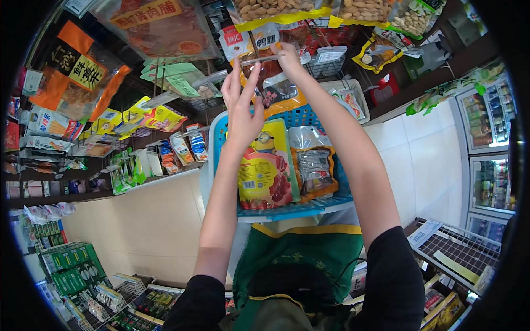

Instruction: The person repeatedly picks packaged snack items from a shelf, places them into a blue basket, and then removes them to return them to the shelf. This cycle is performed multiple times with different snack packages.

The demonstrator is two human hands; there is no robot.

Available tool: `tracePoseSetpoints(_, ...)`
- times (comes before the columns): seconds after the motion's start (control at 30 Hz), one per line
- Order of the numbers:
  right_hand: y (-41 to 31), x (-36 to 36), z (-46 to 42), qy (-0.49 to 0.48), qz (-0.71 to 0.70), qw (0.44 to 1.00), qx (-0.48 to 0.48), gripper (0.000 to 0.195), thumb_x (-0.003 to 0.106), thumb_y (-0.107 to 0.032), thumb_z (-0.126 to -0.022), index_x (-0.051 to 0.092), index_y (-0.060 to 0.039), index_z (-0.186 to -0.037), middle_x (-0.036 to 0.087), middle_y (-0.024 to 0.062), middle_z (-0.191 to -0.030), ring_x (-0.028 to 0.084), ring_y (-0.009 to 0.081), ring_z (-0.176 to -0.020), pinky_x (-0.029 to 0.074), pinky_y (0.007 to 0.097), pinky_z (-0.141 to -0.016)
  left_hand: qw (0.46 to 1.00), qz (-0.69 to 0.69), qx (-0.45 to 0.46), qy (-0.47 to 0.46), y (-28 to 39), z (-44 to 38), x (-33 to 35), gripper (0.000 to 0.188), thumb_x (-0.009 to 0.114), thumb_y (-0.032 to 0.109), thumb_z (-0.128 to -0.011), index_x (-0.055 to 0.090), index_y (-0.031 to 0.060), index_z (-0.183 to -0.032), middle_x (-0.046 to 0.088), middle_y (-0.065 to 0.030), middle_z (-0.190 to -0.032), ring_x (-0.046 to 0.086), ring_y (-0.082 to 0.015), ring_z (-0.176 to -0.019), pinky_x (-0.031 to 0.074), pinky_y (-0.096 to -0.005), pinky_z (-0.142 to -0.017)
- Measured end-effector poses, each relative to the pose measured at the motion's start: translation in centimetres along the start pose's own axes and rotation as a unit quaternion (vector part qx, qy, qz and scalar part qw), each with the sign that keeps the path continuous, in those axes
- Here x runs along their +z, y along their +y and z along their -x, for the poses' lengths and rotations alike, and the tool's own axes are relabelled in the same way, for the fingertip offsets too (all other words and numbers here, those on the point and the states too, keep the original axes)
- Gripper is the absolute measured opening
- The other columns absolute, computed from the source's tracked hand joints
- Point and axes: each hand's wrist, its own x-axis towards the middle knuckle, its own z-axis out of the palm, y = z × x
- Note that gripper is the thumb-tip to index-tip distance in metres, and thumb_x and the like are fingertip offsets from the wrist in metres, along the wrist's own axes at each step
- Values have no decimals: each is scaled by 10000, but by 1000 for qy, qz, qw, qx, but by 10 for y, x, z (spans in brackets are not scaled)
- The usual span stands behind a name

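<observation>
My right hand (288, 62) is raised at the shelf, its fingers at the top edge of a hanging packet of duck leg (275, 85) and at a metal display hook's clear tag holder. Just left of that packet, my left hand (245, 99) has its fingers spread upward, the fingertips near the tag holder. Whether either hand grips the packet is hard to tell. Below both hands, a blue plastic basket (265, 212) holds a yellow and pink snack pouch (265, 165) and an orange-edged packet of meat (313, 167).
Bags of almonds (277, 9) hang above my hands. A large orange packet (78, 72) and yellow pouches (153, 116) hang to the left. A white tray (357, 99) of packets sits right of the basket. Glass-door fridges (484, 120) stand at far right, a wire rack (459, 252) at lower right.
</observation>
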Motion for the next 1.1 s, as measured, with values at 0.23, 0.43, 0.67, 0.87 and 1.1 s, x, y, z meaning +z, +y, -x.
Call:
tracePoseSetpoints(0.23, -23, 14, -4, 85, 35, 994, -56, 323, 550, -268, -875, 627, 31, -972, 644, 210, -891, 587, 330, -849, 429, 374, -777, 1000, 13, -7, -18, -1, 0, -2, 697, 518, -86, -751, 394, 156, -1393, 227, -171, -1491, 273, -361, -1299, 230, -424, -1062)
tracePoseSetpoints(0.43, 6, 18, -13, 50, -1, 996, -69, 336, 544, -289, -877, 589, 22, -994, 625, 252, -986, 579, 405, -947, 431, 415, -797, 999, 18, -12, -29, 0, 2, -3, 737, 523, -104, -736, 378, 170, -1404, 213, -166, -1496, 260, -361, -1309, 231, -430, -1068)
tracePoseSetpoints(0.67, 30, 18, -9, 2, 109, 993, -54, 319, 566, -217, -865, 544, 13, -1085, 622, 237, -998, 582, 378, -1006, 453, 418, -835, 999, 33, -19, -35, 2, 4, -1, 739, 529, -102, -737, 374, 173, -1405, 216, -164, -1492, 253, -358, -1316, 241, -427, -1068)
tracePoseSetpoints(0.87, -14, -31, 82, -13, 245, 956, -163, 237, 573, -49, -794, 560, 0, -1025, 611, 224, -1014, 594, 386, -918, 472, 428, -793, 998, 55, -29, -26, -2, 17, 6, 517, 531, -88, -737, 527, 98, -1219, 451, -154, -1266, 384, -359, -1213, 327, -413, -1018)
tracePoseSetpoints(1.1, -13, -121, 187, -8, 300, 954, 18, 213, 588, -120, -802, 595, 0, -978, 642, 204, -846, 633, 359, -807, 497, 394, -733, 947, 87, -32, -307, 14, 62, 51, 242, 530, -1, -770, 618, 34, -992, 596, -154, -1008, 571, -328, -979, 459, -413, -850)
